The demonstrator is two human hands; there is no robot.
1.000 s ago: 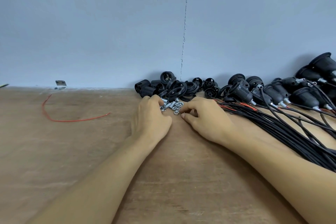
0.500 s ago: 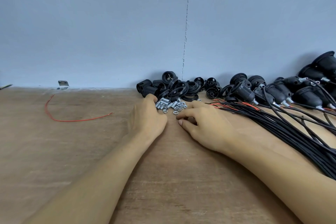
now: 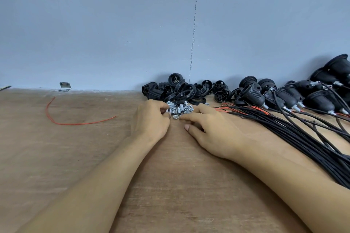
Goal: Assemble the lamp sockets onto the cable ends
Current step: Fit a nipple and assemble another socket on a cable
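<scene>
Head view: we see the left hand (image 3: pixel 151 121) lying knuckles-up on the bench (image 3: pixel 170 185). Its fingers curl down against the left edge of a small heap of silver nuts and threaded sleeves (image 3: pixel 180 109). The fingertips are hidden, so we cannot tell whether they pinch a piece or merely touch the heap.

The right hand (image 3: pixel 214 132) rests just beside the left, apart from it, with fingers relaxed and holding nothing. Its forefinger lies stretched along the bench, the tip just beside a single nut (image 3: pixel 175 116) at the near edge of the heap, and the thumb is spread out below.

Behind the heap, against the wall (image 3: pixel 94 24), we note a pile of loose socket parts (image 3: pixel 180 91): black threaded bodies and rings.

To the right of that pile stands a row of fitted sockets (image 3: pixel 253 96), each already seated on a cable end.

Bare cable ends (image 3: pixel 236 109) with red cores lie on the bench just right of the right hand. From them the black cables (image 3: pixel 303 138) run as a bundle toward the lower right, alongside the right forearm.

Well to the left, a loose red wire (image 3: pixel 79 123) curves across the bench. A small metal bracket (image 3: pixel 65 86) sits at the foot of the wall.
</scene>
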